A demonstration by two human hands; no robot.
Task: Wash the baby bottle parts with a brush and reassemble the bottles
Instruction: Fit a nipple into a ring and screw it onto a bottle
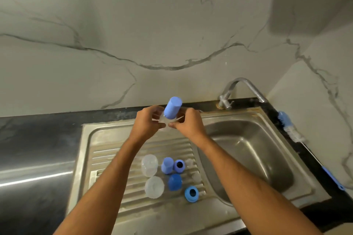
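A dark table (38,131) runs along a marble-patterned wall (133,25), with a steel sink (248,150) and its ribbed draining board (114,154) set into it.

Both arms reach forward over the draining board. The left hand (148,123) has its fingers (152,112) curled round a clear baby bottle (165,123), and the right hand (188,123) pinches the same bottle from the other side, its fingertips (172,125) pressed together. A blue cap (172,108) sits on the bottle and juts up and away just above both sets of fingers, tilted to the right.

Well below the fingers, nearer the person, loose parts lie on the ribs. Furthest left are two clear bottle bodies (149,165), one in front of the other. Beside them stand a blue cap (167,165) and a darker blue dome cap (175,181). Next come two blue screw rings (179,165), the nearer one (191,194) lying by the board's edge. Small clear teats (195,176) lie just right of these; they are faint.

Right of the fingers, a curved steel tap (240,89) stands behind the basin. At the far right a bottle brush (290,128) with a blue handle lies on the table's edge by the wall.
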